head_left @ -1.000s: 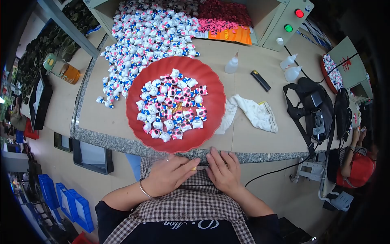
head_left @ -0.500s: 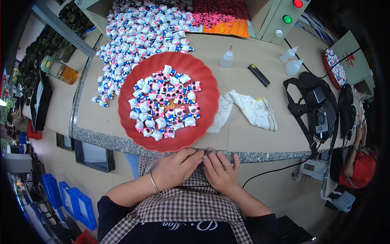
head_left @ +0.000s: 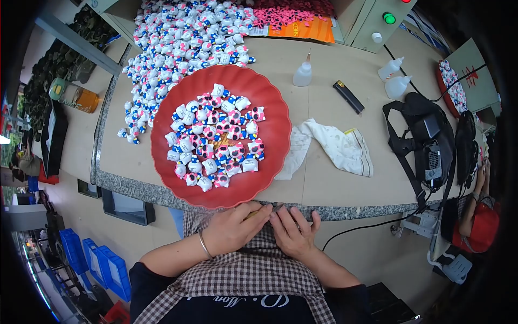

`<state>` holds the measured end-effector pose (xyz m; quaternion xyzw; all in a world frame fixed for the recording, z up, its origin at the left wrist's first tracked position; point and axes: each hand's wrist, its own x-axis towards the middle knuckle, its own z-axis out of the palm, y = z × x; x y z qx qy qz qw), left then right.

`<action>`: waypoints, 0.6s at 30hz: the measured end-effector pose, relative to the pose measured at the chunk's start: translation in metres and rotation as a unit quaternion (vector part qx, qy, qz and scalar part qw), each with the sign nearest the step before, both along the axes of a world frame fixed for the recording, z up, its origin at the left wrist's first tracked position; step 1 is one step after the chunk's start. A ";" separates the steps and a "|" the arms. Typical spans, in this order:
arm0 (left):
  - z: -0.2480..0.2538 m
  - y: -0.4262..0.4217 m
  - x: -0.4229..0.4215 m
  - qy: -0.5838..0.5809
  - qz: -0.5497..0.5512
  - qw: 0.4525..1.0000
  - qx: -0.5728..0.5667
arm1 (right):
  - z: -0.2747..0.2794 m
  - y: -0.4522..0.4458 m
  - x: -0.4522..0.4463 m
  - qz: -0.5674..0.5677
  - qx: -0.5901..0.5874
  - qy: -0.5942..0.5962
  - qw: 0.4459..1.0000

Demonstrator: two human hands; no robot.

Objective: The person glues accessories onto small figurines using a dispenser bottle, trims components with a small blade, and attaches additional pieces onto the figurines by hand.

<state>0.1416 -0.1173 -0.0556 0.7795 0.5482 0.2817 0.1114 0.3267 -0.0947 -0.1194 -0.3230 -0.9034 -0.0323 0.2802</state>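
My left hand [head_left: 237, 228] is at the table's front edge, its fingers curled together, with a yellowish sliver showing among them. My right hand [head_left: 294, 233] is close beside it, thumb hidden, index finger bent toward the left fingertips and the outer fingers somewhat apart. A small dark thing seems to lie where the fingertips meet; its kind cannot be made out. Just beyond my left hand stands a red scalloped bowl [head_left: 272, 102] holding many small cat-shaped figurines [head_left: 208, 146] in white, blue and pink, some with dark sunglasses.
A heap of similar figurines [head_left: 183, 38] covers the back left, with pink pieces [head_left: 278, 19] beside it. Rightward are a needle-tipped bottle [head_left: 302, 74], a black-and-yellow tool [head_left: 348, 98], a white cloth [head_left: 345, 148], two bottles [head_left: 396, 81] and a black bag [head_left: 423, 135]. A co-worker [head_left: 477, 221] sits far right.
The view has shifted slightly. My hands stay together at the table edge with little movement, and a yellowish sliver now shows between my left fingers.
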 end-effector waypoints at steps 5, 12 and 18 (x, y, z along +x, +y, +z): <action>-0.002 -0.001 0.001 0.030 0.003 1.000 -0.005 | -0.002 0.000 -0.001 -0.010 0.005 -0.002 1.000; -0.005 -0.003 0.005 0.037 0.039 0.999 -0.002 | -0.004 -0.002 -0.003 -0.026 0.009 -0.001 1.000; -0.007 -0.003 0.006 0.021 0.046 0.999 0.009 | -0.004 -0.004 -0.001 -0.023 0.001 -0.009 1.000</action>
